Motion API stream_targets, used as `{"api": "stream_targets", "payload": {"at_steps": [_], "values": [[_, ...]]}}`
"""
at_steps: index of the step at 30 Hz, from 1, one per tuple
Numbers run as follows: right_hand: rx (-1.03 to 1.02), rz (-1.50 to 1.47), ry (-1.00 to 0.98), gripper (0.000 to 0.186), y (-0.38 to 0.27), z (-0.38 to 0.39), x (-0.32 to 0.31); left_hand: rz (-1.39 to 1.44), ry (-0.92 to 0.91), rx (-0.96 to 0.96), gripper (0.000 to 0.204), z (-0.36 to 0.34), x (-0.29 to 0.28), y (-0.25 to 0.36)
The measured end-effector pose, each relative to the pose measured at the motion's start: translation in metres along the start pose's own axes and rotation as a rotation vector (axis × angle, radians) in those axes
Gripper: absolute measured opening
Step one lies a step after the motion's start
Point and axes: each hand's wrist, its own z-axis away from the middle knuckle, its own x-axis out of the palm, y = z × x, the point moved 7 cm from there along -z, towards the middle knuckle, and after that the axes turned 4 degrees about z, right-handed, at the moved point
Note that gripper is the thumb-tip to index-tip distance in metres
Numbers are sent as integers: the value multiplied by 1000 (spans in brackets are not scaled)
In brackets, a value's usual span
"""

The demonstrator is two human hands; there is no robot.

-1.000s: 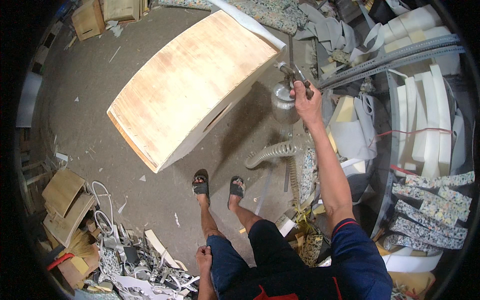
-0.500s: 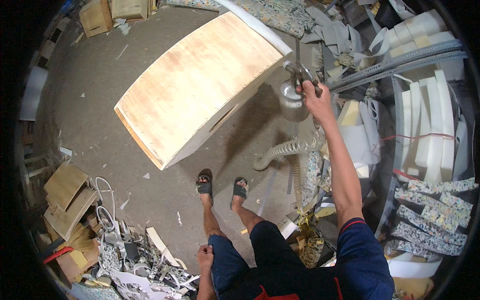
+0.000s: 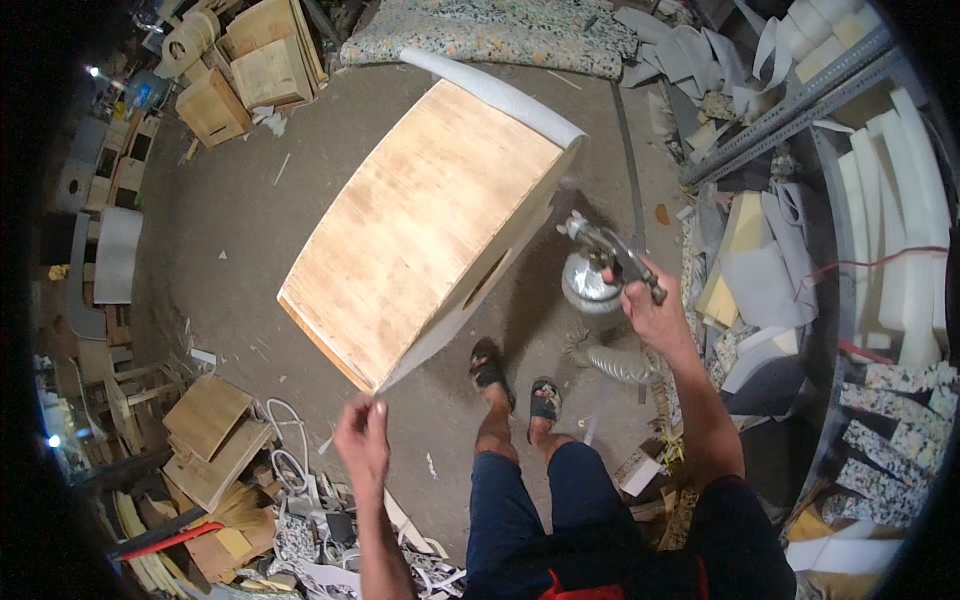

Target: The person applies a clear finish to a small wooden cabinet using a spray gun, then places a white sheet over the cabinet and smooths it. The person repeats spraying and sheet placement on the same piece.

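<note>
My right hand [image 3: 652, 305] grips a metal spray gun [image 3: 600, 245] with a silvery cup [image 3: 590, 280] below it, its nozzle toward the long side of a curved plywood box [image 3: 420, 235]. A faint haze shows near the nozzle. A pale padded strip [image 3: 495, 95] runs along the box's far end, and a slot [image 3: 485, 280] shows in its side. My left hand [image 3: 362, 450] is closed at the box's near lower corner, fingertips at or close to its edge; what they hold, if anything, is too small to make out.
A coiled hose [image 3: 625, 365] lies by my feet. Foam offcuts [image 3: 890, 230] and metal rails [image 3: 790, 110] line the right. Speckled foam [image 3: 480, 40] lies at the back. Wood panels [image 3: 205, 420] and scraps lie at lower left, more boxes [image 3: 265, 70] at upper left.
My left hand has risen from beside my thigh to the box's corner. The spray gun has moved down relative to the box's top edge. The view has shifted, bringing more upper-left surroundings in.
</note>
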Motion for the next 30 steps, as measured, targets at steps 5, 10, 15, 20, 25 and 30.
{"api": "stream_targets", "payload": {"at_steps": [5,10,15,20,25,30], "values": [[43,59,-22,52,32,2,-10,-88,-160,344,35,-169,75,150],[185,-53,71,60,67,-1,-5,-236,-240,492,60,-364,181,243],[263,-35,191,68,79,-10,2,-559,-329,638,80,-527,299,278],[300,-62,242,64,76,-27,0,-916,-568,223,96,-601,373,237],[326,-32,321,62,67,-36,-8,-1194,-841,210,79,-614,405,231],[349,61,367,64,68,-45,-15,-1325,-669,583,61,-614,415,241]]}}
